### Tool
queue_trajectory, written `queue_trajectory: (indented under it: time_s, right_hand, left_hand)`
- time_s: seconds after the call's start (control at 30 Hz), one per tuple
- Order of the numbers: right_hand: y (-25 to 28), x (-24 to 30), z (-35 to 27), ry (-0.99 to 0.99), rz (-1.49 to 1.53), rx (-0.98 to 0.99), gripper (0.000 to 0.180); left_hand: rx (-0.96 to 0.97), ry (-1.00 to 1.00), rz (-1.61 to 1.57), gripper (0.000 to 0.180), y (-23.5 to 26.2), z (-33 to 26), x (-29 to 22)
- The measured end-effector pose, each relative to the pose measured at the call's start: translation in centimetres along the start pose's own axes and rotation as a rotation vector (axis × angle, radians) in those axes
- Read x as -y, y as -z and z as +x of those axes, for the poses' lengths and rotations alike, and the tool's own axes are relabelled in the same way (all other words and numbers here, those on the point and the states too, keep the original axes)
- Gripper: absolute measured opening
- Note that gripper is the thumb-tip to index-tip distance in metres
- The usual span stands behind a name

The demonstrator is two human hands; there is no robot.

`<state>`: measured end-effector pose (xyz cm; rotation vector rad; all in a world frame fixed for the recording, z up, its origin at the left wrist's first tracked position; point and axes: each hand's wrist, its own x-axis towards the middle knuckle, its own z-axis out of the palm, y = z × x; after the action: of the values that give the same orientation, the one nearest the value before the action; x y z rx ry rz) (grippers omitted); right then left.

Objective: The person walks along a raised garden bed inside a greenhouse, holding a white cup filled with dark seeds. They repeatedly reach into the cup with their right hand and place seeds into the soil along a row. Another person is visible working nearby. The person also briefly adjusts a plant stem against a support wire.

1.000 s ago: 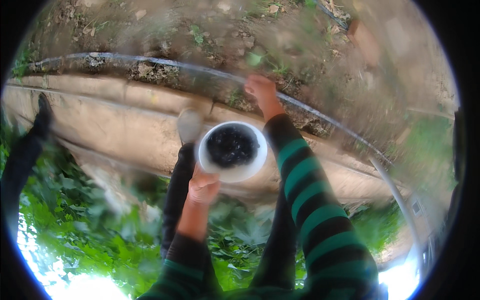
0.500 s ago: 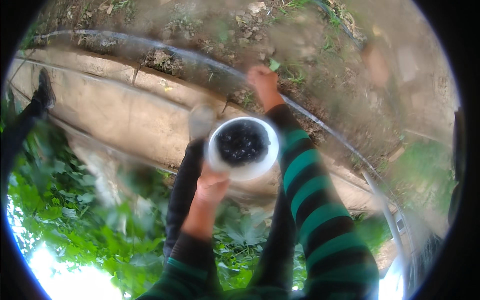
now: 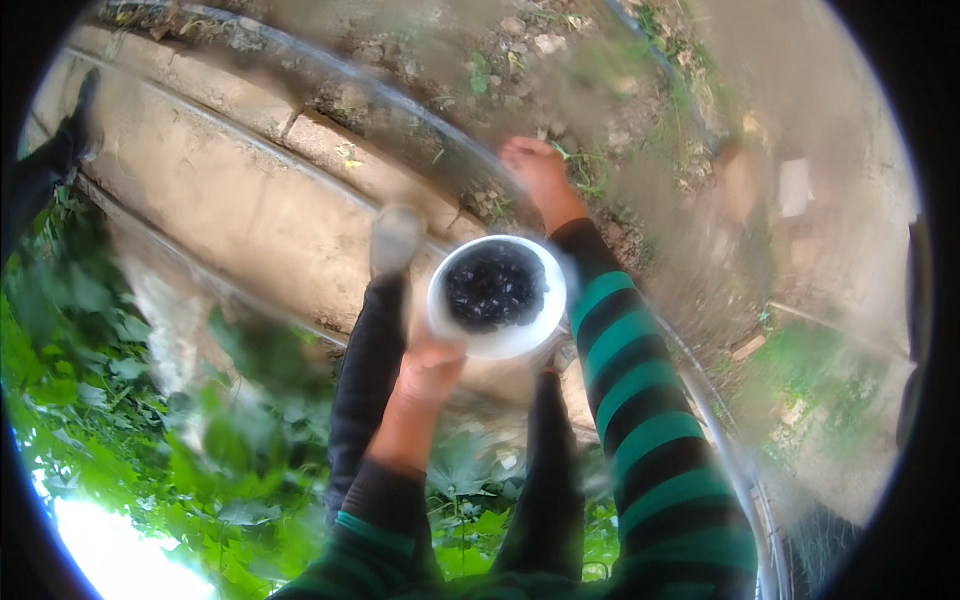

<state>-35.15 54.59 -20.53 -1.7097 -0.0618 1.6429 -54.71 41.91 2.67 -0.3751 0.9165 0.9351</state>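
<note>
My left hand [image 3: 432, 368] grips the near left side of a round white bowl [image 3: 548, 320], in front of my body. Inside lie many small dark pieces [image 3: 492, 286] that look like seeds, with pale streaks on them. My right hand [image 3: 540, 168] is stretched out beyond the bowl, above bare soil. Its fingers are curled closed, and whatever they may hold is hidden.
A grey hose or pipe [image 3: 375, 88] runs across the soil past my right hand. A concrete ledge [image 3: 230, 190] lies under my feet. Green leafy plants [image 3: 200, 470] fill the near left. Another person's dark-clothed leg [image 3: 50, 160] is at the far left.
The view has turned a little, so the ledge and hose sit differently. The bowl, still in my left hand, appears slightly farther right. My right hand stays outstretched and closed.
</note>
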Motion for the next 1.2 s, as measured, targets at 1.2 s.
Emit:
queue_trajectory:
  time_s: [1.2]
  right_hand:
    - [-13.1,3.4,4.6,0.133,-0.435,0.093,0.01]
  left_hand:
    - [0.08,-0.212,-0.227,0.083,-3.3,0.2,-8.4]
